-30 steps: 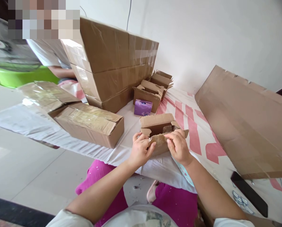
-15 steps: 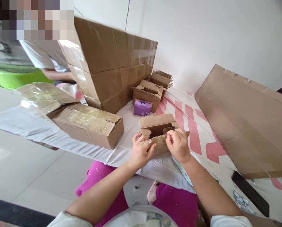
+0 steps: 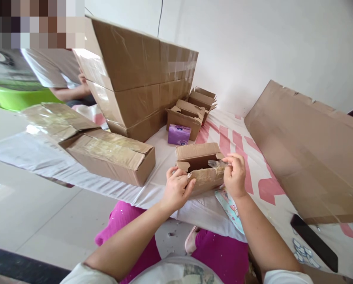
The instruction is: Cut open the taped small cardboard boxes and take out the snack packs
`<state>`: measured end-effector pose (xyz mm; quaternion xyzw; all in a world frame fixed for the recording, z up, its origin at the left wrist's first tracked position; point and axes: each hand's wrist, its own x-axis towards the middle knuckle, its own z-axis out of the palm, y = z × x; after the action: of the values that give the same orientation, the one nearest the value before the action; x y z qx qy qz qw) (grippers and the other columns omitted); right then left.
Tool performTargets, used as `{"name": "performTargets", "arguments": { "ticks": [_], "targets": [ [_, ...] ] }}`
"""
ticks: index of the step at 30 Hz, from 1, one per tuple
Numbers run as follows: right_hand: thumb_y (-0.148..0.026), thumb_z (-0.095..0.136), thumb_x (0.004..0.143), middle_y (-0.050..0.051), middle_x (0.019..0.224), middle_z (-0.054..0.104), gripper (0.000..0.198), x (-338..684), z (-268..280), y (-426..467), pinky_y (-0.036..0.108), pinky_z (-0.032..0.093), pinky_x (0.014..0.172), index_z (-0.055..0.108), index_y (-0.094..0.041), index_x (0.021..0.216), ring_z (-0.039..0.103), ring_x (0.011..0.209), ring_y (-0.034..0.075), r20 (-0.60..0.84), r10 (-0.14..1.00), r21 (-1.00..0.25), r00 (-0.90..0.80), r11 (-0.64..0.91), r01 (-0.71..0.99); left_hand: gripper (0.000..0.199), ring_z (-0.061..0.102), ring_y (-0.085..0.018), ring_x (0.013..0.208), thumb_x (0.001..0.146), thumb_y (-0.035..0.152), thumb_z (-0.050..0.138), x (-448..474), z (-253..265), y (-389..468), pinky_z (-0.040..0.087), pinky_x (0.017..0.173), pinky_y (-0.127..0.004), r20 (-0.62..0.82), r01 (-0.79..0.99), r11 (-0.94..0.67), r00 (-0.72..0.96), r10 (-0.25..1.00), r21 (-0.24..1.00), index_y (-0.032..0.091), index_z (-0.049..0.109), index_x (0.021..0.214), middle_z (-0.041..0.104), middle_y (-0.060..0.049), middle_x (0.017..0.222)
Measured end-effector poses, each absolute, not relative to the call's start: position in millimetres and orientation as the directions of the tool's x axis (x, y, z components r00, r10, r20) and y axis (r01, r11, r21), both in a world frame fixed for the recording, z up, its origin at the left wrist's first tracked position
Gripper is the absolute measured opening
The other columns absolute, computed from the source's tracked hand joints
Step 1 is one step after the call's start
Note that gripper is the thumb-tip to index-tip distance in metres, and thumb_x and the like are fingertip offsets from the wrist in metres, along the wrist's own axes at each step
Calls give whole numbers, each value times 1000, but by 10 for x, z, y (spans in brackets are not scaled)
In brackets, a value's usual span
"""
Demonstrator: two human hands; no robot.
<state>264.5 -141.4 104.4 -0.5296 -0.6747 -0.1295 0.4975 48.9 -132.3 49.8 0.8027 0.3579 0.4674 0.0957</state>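
Observation:
A small cardboard box (image 3: 206,180) stands on the cloth in front of me, its top flaps raised. My left hand (image 3: 178,188) is closed on the near flap at the box's left end, where the edge is torn. At the other end my right hand (image 3: 235,174) pinches a strip of clear packing tape (image 3: 216,163) whose other part lies on the near flap. Beneath my right wrist is a light-blue patterned packet (image 3: 229,208), partly covered. Just beyond the box sits a purple tissue pack (image 3: 179,135).
Stacked taped cartons (image 3: 138,67) rise at the back left, with a long carton (image 3: 111,157) before them. More open boxes (image 3: 185,114) stand behind. To the right are a large cardboard sheet (image 3: 309,154) and a black phone (image 3: 314,242). A person (image 3: 58,75) sits at the left.
My right hand has moved right and slightly up, pulling the tape strip toward the box's right end. My left hand stays on the flap. The other person's hand has risen.

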Motion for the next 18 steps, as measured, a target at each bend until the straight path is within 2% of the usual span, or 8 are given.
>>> {"name": "performTargets", "arguments": {
  "ticks": [3,5,7,9,12,14,16,18],
  "targets": [
    [-6,41,84,6,95,66,26,2656,1053,-1463,42,50,90,61,-22,87,62,99,21,717,687,-577,121,487,655,37,55,-16,70,94,26,45,488,503,-1329,36,94,-44,689,490,-720,286,666,492,19,49,58,56,1,60],
    [-13,45,89,3,87,67,18,2657,1072,-1510,39,51,86,61,-22,88,64,92,20,637,748,-713,186,479,513,36,55,-16,70,94,26,46,488,506,-1332,36,94,-44,694,482,-724,283,662,494,19,50,58,56,1,61],
    [-21,47,92,1,79,64,12,2647,1093,-1573,36,52,79,60,-23,92,63,81,18,583,784,-775,212,459,434,35,56,-16,71,94,26,46,488,506,-1332,36,95,-44,697,477,-729,287,658,492,19,50,60,57,1,62],
    [-24,47,93,0,77,61,12,2606,1102,-1656,36,51,75,59,-23,94,60,75,17,606,777,-742,171,475,473,35,56,-16,71,94,26,46,488,502,-1330,36,94,-43,700,484,-728,283,656,486,19,50,60,57,1,63],
    [-24,56,90,3,85,61,7,2471,1053,-1812,42,49,83,63,-24,90,58,86,20,727,686,-500,-1,532,683,35,56,-16,72,95,26,45,487,493,-1322,37,93,-43,700,499,-720,275,659,482,19,51,62,58,0,64],
    [-23,61,88,5,89,58,5,2357,975,-1913,41,51,81,65,-24,91,58,88,21,755,646,-353,-107,540,764,34,56,-16,72,95,27,45,488,490,-1317,37,92,-43,694,500,-716,275,665,488,20,52,63,59,0,65],
    [-24,62,89,7,94,55,8,2265,883,-1987,36,55,73,66,-24,95,59,85,19,750,643,-319,-154,555,768,33,55,-16,71,95,27,46,489,491,-1314,38,92,-43,688,499,-712,275,671,494,20,52,63,60,0,65],
    [-26,61,91,8,99,53,12,2228,804,-2013,32,57,69,64,-24,102,60,83,17,748,644,-343,-159,581,738,33,56,-16,72,95,28,46,489,494,-1314,38,92,-43,687,498,-712,277,672,496,20,51,63,59,0,63]
  ]
}}
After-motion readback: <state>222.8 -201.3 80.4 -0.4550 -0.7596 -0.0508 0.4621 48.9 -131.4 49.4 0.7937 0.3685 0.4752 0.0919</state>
